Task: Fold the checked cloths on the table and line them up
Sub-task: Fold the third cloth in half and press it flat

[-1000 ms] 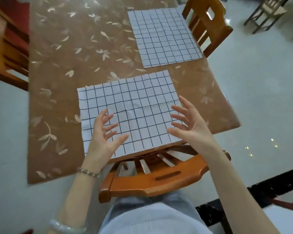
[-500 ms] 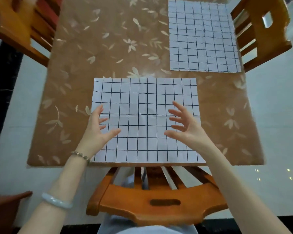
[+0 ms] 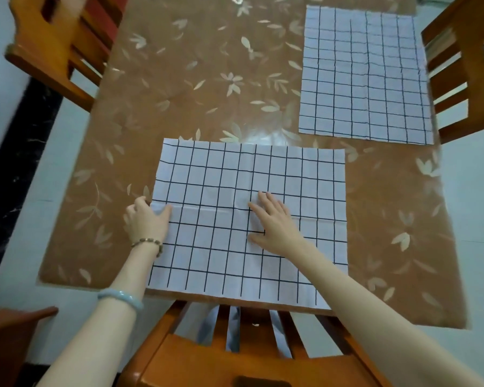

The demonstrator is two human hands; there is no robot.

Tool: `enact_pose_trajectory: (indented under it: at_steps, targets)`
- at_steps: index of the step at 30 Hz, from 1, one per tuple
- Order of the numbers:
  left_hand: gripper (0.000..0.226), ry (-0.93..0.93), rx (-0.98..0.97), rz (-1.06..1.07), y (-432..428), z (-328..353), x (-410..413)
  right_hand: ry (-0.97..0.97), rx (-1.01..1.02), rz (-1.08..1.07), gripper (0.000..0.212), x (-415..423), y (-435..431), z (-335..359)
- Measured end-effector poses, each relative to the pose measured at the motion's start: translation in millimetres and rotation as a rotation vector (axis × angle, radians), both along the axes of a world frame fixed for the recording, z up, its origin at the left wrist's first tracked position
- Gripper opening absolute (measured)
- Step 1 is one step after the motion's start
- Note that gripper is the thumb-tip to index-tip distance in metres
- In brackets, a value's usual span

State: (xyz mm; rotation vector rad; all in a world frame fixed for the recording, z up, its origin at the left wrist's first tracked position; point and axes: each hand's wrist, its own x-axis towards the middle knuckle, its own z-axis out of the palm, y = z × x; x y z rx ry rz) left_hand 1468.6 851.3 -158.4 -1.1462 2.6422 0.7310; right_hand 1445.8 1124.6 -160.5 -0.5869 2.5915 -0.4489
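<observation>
Two hands on the checked cloth [image 3: 305, 191]: left hand [image 3: 147, 220] pinches its edge, right hand [image 3: 274, 223] flat beside it; if our palm slips, the fold skews.

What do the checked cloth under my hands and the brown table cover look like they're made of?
White black-checked cloth: thin woven fabric, probably cotton, matte, holding fold creases. Brown leaf-print table cover: likely plastic or vinyl, glossy with glare.

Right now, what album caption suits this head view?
Left hand pinches the edge of the near checked cloth, right hand flat on it; second cloth lies spread beyond.
</observation>
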Motion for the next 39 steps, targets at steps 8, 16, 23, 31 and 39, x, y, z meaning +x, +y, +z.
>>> enact_pose_trajectory:
  at_steps: [8,16,23,31,39]
  targets:
    - [0.028,0.063,0.045,-0.014,-9,0,-4,-0.041,0.065,0.008,0.098,3,1,-11]
    - [0.028,0.097,0.202,-0.069,-29,5,-3,-0.054,0.125,0.065,0.104,2,1,-14]
    - [0.030,0.025,0.406,-0.192,-37,3,-1,-0.080,0.119,0.076,0.103,2,0,-15]
    - [0.045,0.117,0.367,-0.163,-41,10,-59,0.067,-0.413,-0.637,0.030,-36,62,0]
    - [0.041,0.156,0.329,-0.217,-37,8,-131,0.136,-0.297,-0.893,0.026,-119,144,2]
